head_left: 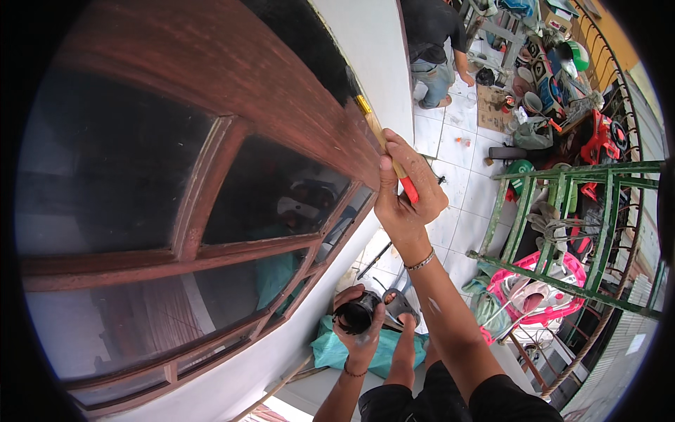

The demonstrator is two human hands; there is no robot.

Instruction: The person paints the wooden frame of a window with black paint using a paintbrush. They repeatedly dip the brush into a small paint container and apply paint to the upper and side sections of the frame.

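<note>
Gripping a red-handled paintbrush (404,181), my right hand (406,191) is pressing it to the dark red-brown wooden window frame's (232,77) edge, bristles hidden behind fingers. My left hand (360,325) is clasping a small black can (356,314), contents unreadable.

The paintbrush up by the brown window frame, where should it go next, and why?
Probably along the frame's edge: the right hand holds the paintbrush with its tip against the dark brown window frame, while the left hand holds a small dark can below.
</note>
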